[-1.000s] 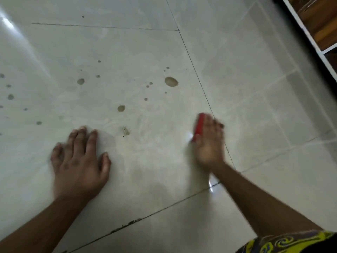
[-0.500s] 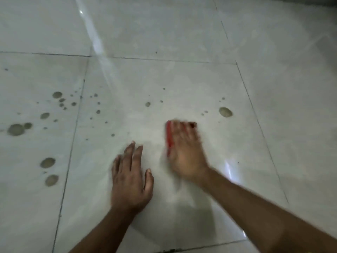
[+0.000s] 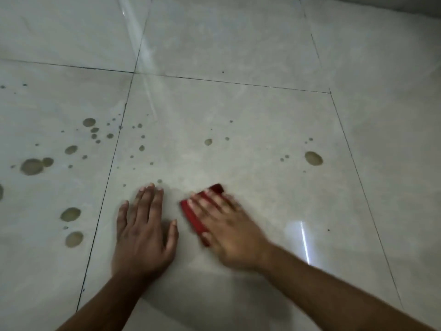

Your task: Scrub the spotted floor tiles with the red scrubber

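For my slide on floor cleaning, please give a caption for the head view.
Right hand presses the red scrubber on a spotted tile; left hand lies flat beside it.

Glossy pale floor (image 3: 238, 44), dark grout lines (image 3: 229, 82), perhaps a lamp's glare (image 3: 304, 242)
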